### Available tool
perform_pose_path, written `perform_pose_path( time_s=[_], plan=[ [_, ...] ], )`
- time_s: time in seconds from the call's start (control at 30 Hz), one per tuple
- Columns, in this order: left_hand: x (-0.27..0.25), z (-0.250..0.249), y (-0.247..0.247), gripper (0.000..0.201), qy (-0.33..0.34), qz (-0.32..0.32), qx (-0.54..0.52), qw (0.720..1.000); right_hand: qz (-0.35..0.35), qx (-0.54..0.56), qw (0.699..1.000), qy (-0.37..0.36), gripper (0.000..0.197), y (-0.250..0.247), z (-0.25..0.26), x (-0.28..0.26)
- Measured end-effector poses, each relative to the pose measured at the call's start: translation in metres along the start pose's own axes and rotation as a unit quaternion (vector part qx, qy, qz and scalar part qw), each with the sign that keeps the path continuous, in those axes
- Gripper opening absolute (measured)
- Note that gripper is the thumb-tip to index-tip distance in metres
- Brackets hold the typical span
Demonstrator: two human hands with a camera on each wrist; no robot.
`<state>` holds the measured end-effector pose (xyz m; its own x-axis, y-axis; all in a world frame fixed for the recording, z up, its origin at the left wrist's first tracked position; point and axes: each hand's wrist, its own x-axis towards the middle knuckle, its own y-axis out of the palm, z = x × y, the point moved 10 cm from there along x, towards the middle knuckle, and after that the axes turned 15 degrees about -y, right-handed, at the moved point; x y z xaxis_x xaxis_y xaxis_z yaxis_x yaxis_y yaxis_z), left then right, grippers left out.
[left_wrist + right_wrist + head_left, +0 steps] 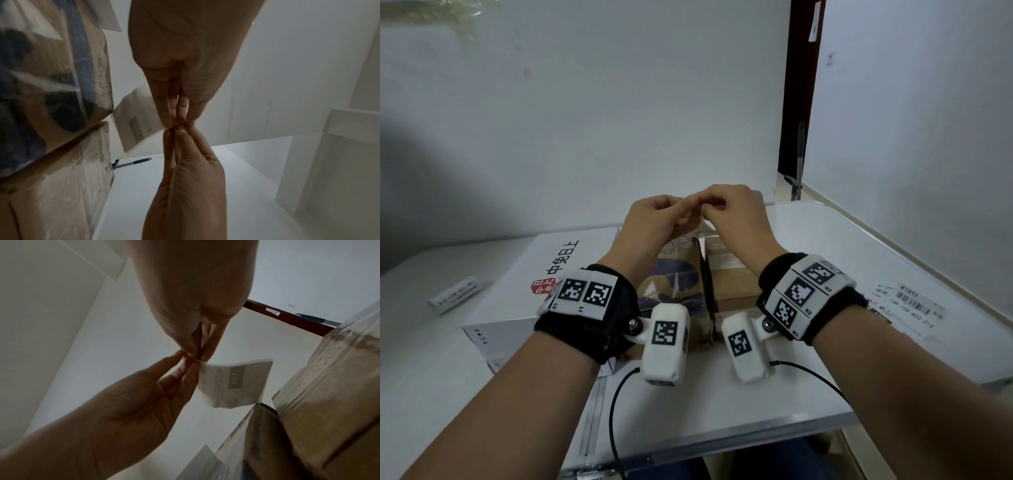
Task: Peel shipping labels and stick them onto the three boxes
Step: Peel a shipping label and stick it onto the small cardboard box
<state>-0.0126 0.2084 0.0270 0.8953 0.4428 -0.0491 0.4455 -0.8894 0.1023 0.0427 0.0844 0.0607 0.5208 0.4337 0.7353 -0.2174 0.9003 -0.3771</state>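
Both hands are raised over the boxes and meet at one corner of a white shipping label (705, 225). My left hand (692, 202) pinches that corner, and my right hand (706, 206) pinches it from the other side. The left wrist view shows the label (137, 120) hanging from the fingertips of the left hand (176, 120) and right hand (177, 131). In the right wrist view the label (232, 382) curls down beside the right hand (197, 357) and left hand (188, 360). Below stand a patterned brown box (674, 270), a plain brown box (732, 277) and a large white box (524, 274).
More printed labels (907, 303) lie on the white table (825, 246) at the right. A narrow label strip (457, 294) lies at the left. A pole (799, 161) leans by the doorway behind. Cables (616, 411) run off the near table edge.
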Motion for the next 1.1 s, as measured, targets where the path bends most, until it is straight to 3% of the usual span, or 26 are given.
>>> perform_pose_path(
  time_s=[0.3,0.53,0.8,1.1],
  plan=[
    [-0.004,0.004,-0.002,0.013,-0.001,0.003,0.015,1.0,-0.007,0.014,1.0,0.003,0.025,0.003,-0.002,-0.005],
    [-0.008,0.004,-0.006,0.015,0.006,-0.013,0.045,0.999,-0.006,0.018,1.0,0.011,0.02,0.004,-0.002,-0.009],
    [-0.018,0.0,-0.007,0.016,0.032,0.022,0.104,0.994,0.015,0.112,0.992,0.06,0.012,0.009,-0.013,-0.016],
    [-0.024,-0.001,-0.011,0.016,0.035,0.022,0.13,0.991,0.032,0.123,0.989,0.078,0.011,0.014,-0.014,-0.018]
  ],
)
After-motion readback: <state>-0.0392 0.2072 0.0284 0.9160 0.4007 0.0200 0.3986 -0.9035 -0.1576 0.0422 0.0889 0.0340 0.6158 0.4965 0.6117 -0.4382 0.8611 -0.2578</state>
